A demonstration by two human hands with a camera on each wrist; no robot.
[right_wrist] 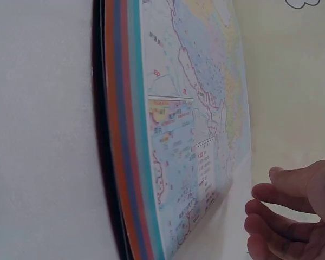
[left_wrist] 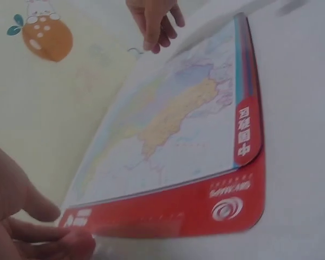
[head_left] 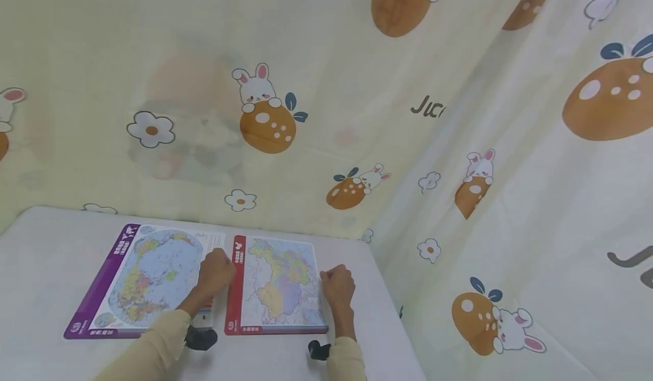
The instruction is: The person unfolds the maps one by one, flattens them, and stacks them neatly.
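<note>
A map board with a red border [head_left: 234,301] lies flat on the white table, a coloured map of China printed on it. At its red left edge is my left hand [head_left: 216,271], the fingertips against the corner in the left wrist view; thumb and fingers stand apart there. My right hand [head_left: 339,288] is beside the opposite edge. In the right wrist view its fingers [right_wrist: 265,227] are loosely bent, with a gap between them and the board. Left of the red board lies a purple-bordered world map board [head_left: 102,282], partly covered by my left arm.
A pale curtain [head_left: 316,143] printed with rabbits and orange fruit hangs behind the table and along its right side. The white table [head_left: 41,267] extends left of the purple board. Dark wrist devices [head_left: 201,338] hang below both wrists.
</note>
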